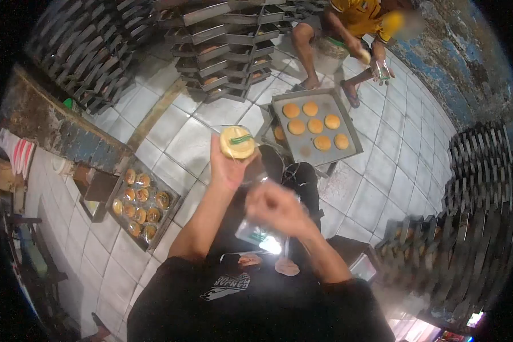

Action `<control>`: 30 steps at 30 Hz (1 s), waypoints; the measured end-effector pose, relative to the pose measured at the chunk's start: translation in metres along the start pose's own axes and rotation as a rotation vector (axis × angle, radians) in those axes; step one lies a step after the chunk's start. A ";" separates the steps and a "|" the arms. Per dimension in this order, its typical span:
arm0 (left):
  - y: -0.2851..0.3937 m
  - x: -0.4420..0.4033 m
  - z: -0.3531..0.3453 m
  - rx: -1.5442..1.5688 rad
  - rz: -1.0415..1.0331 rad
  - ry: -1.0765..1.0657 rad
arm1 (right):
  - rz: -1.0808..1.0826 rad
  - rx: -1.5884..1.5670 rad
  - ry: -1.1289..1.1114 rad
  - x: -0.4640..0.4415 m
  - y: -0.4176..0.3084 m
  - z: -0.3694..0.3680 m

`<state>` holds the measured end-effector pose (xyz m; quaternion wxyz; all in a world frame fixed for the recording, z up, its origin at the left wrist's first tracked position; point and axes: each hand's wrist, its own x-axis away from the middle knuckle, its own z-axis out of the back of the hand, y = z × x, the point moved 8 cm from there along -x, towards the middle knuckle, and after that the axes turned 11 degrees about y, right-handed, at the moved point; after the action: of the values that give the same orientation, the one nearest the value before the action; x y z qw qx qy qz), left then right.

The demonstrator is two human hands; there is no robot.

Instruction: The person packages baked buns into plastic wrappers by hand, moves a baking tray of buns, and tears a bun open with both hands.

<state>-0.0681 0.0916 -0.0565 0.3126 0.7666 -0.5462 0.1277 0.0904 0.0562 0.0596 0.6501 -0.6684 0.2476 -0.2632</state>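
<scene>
My left hand (229, 163) is closed around a round bun (237, 142) in clear plastic, its pale side and a green printed strip facing up. My right hand (276, 208) is blurred by motion. Its fingers look curled together, and what they hold, if anything, cannot be made out. Just below it, over my lap, lies a stack of clear plastic bags (259, 235) with green print and a bright glare. Some loose clear plastic shows between the two hands.
Ahead on the tiled floor stands a metal tray (347, 134) with several golden buns (314, 125). To the left is a tray of wrapped buns (141, 196). Stacked metal trays (211, 51) rise ahead, with more trays (479, 176) at right. A person in a yellow shirt (356, 17) sits opposite, handling a bun.
</scene>
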 end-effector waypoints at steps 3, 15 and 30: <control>-0.019 0.016 -0.012 -0.102 0.000 0.081 | 0.198 0.169 0.104 -0.030 0.001 0.009; -0.020 0.063 0.000 -0.435 -0.014 -0.038 | 0.573 0.697 0.410 0.005 -0.041 0.034; -0.003 0.041 -0.022 -0.639 -0.466 -0.070 | 0.237 0.630 0.523 -0.033 -0.030 0.068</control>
<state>-0.0472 0.0745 -0.0187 0.5371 0.7380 -0.3801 -0.1495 0.1113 0.1295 0.0873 0.7638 -0.3147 0.3867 -0.4100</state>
